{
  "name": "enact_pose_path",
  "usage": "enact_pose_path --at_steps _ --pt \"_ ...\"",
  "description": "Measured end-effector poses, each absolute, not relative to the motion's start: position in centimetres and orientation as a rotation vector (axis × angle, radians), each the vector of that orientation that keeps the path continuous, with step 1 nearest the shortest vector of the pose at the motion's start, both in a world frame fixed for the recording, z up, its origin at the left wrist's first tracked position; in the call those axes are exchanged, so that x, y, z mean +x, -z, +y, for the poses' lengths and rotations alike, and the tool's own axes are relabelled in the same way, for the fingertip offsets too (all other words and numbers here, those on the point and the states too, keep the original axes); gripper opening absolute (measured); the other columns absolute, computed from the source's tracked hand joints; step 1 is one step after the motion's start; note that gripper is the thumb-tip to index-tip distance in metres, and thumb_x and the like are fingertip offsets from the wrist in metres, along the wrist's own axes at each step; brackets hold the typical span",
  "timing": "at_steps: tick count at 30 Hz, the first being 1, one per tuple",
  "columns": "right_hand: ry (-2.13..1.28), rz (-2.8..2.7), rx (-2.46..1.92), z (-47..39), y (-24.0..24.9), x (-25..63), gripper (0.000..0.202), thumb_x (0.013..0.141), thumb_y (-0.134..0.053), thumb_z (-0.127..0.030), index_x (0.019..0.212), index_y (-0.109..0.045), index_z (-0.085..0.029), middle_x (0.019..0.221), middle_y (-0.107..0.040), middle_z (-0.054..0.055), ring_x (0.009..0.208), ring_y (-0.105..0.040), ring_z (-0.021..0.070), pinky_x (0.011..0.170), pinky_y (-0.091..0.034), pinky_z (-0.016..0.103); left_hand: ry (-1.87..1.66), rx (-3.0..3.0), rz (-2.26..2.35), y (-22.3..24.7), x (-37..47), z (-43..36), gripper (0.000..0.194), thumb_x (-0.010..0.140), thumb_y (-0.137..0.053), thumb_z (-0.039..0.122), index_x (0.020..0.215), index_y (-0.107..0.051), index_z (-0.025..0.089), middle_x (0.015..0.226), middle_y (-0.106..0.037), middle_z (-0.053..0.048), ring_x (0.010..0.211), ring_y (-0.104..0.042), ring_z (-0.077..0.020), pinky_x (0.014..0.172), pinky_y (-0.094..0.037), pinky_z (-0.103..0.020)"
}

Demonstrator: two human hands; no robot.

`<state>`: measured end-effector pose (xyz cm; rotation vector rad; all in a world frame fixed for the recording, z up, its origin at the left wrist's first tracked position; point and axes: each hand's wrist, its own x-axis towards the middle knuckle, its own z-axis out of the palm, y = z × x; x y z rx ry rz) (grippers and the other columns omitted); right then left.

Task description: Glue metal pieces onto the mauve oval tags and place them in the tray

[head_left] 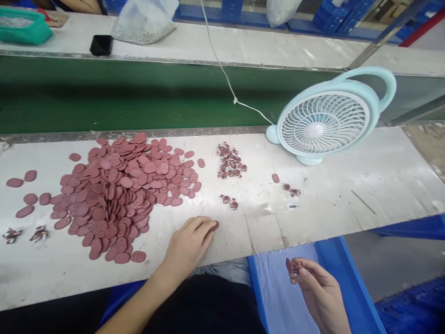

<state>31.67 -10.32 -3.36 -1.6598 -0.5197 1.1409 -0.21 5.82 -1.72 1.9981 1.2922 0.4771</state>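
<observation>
My left hand (189, 246) rests at the table's front edge, its fingertips closed on a reddish-brown oval disc (216, 226). Over a blue bin (342, 264) lined with white sheet, my right hand (321, 287) pinches another oval disc (289, 266) with small brownish parts beside it; how they join is too small to tell. Left of my left hand spreads a big pile of the same discs (118, 185). Small shiny brown-and-silver pieces lie in a cluster (231, 162), with a smaller group (229, 202) nearer me. A lone disc (276, 178) lies to the right.
A light-blue fan (323, 120) stands at the back right, its white cord (222, 69) running upward. Behind the table runs a green belt (156, 97). The far ledge holds a plastic bag (144, 23), a black flat device (101, 45) and a green basket (26, 30). A person's arm (81, 5) shows there.
</observation>
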Motion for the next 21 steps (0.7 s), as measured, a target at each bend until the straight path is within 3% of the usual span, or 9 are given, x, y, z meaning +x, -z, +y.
enact_pose_path --at_steps 5,9,13,21 --pt "-1.227 -0.673 -1.838 -13.9 7.6 33.0 0.023 0.084 -0.074 -0.04 0.096 -0.075 -0.021 0.089 -0.075 0.009 0.082 -0.071 0.0254 0.073 -0.061 0.04 -0.249 2.093 1.318 0.9 0.5 6.7 0.027 0.09 -0.055 0.023 0.113 -0.069 0.027 0.094 -0.072 -0.003 0.09 -0.066 -0.0243 0.077 -0.049 -0.034" --pt "-1.204 -0.751 -1.992 -14.8 13.3 32.3 0.035 0.084 -0.072 -0.049 0.094 -0.074 -0.015 0.084 -0.076 0.009 0.078 -0.072 0.0241 0.072 -0.061 0.038 -0.197 2.144 1.269 0.2 1.3 6.5 0.028 0.094 -0.052 0.032 0.119 -0.065 0.03 0.114 -0.069 -0.001 0.093 -0.069 -0.0203 0.075 -0.052 -0.031" --pt "-1.12 -0.883 -2.085 -15.2 18.1 31.5 0.028 0.092 -0.067 -0.041 0.1 -0.07 -0.015 0.093 -0.073 0.005 0.084 -0.07 0.0186 0.081 -0.058 0.039 -0.269 2.361 1.099 0.7 3.4 5.4 0.028 0.096 -0.053 0.031 0.121 -0.063 0.027 0.122 -0.065 -0.004 0.108 -0.064 -0.0218 0.082 -0.054 -0.032" --pt "-1.026 -1.087 -2.068 -16.2 20.9 30.7 0.024 0.097 -0.061 -0.037 0.107 -0.067 -0.016 0.107 -0.07 0.006 0.093 -0.068 0.0193 0.086 -0.057 0.042 -0.277 2.477 1.053 2.1 5.2 5.4 0.021 0.098 -0.051 0.025 0.109 -0.068 0.025 0.113 -0.067 -0.005 0.097 -0.066 -0.02 0.075 -0.054 -0.031"
